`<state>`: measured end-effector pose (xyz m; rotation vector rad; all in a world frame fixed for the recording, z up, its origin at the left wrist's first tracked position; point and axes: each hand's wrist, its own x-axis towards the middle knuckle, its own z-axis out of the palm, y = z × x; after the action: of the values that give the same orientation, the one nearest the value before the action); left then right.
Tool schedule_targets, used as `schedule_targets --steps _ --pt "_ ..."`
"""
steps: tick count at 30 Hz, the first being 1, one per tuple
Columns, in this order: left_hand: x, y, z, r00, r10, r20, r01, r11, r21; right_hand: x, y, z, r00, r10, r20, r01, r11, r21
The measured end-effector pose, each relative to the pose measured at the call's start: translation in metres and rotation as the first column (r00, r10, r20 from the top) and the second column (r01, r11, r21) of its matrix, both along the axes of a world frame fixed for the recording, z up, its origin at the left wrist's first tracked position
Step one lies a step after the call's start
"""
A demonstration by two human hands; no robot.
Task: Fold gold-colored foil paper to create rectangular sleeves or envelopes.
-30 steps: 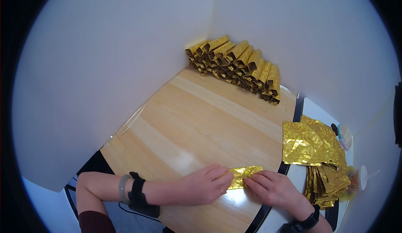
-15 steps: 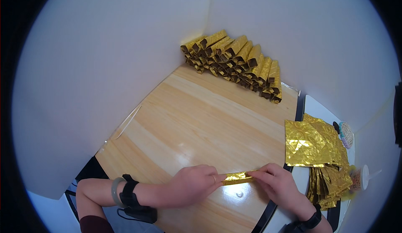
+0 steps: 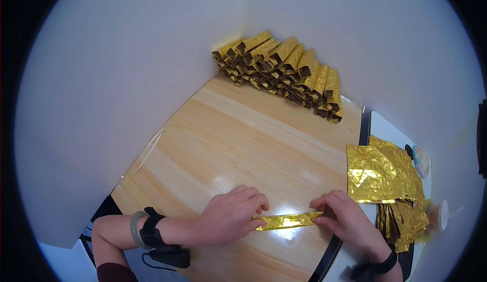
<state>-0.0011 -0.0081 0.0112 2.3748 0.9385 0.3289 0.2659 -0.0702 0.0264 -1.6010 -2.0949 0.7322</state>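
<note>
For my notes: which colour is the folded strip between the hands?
Shiny gold folded strip, head view.

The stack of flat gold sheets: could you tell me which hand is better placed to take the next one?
Probably the right hand: it pinches the folded gold strip just beside the stack of gold sheets, while the left hand lies farther away.

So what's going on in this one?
A person is folding gold foil paper at a wooden table. The left hand and right hand pinch the ends of a narrow folded gold strip flat on the tabletop. Finished gold rolls are stacked in the far corner; flat gold sheets lie at the right.
</note>
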Motion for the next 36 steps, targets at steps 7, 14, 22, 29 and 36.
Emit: schedule_targets --steps 7,14,22,29,36 --pt "-0.001 0.01 -0.005 0.977 -0.123 0.177 0.094 0.982 0.162 0.006 -0.009 0.009 0.991 -0.018 -0.136 0.021 1.0 0.023" --pt "0.005 0.01 -0.004 0.936 -0.347 0.064 0.225 0.726 0.65 0.018 -0.019 -0.012 0.992 0.128 -0.003 -0.124 0.963 0.241" --pt "0.003 0.01 -0.013 0.891 -0.452 0.037 0.41 0.838 0.361 0.02 -0.01 -0.019 0.972 0.235 -0.027 -0.229 0.961 0.155" --pt "0.017 0.03 -0.013 0.805 -0.592 0.032 0.579 0.796 0.177 0.02 -0.01 -0.025 0.972 0.22 -0.086 -0.205 0.966 0.155" --pt "0.018 0.03 -0.011 0.705 -0.667 -0.242 0.701 0.707 0.095 0.021 -0.009 -0.026 0.97 0.227 -0.088 -0.212 0.965 0.151"
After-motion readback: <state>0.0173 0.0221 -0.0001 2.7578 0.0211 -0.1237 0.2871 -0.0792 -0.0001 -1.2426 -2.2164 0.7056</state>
